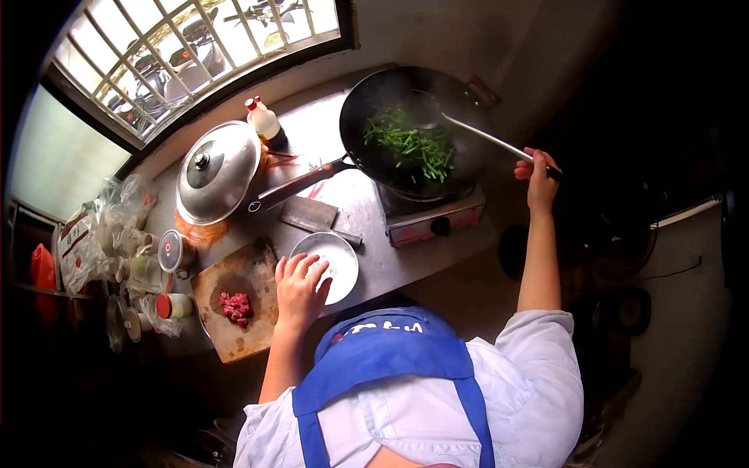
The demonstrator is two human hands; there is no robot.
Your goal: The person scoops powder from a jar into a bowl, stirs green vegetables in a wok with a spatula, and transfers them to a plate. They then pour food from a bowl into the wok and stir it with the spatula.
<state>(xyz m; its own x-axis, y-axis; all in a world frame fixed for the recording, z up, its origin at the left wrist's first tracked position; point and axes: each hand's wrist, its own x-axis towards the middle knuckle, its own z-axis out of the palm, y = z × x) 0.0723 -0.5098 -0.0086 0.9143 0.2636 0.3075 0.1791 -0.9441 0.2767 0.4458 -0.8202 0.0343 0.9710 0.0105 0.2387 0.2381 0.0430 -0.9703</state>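
Observation:
My right hand (538, 183) is wrapped round the black end of a long-handled ladle (488, 139), whose head rests inside a dark wok (367, 97). Chopped green vegetables (417, 148) lie in the wok, with steam above them. My left hand (299, 292) has its fingers spread over the left rim of a white bowl (340, 273). Left of that hand, a heap of cut red meat (236, 309) sits on a wooden cutting board (214, 277). A cleaver (308, 213) lies just beyond the bowl.
Under the wok stands a gas stove (437, 222); the wok's long handle (300, 186) reaches left over the counter. A domed metal lid (218, 168), bottles (264, 118), jars (173, 305) and plastic bags (97, 234) crowd the left side. A barred window (203, 54) is behind.

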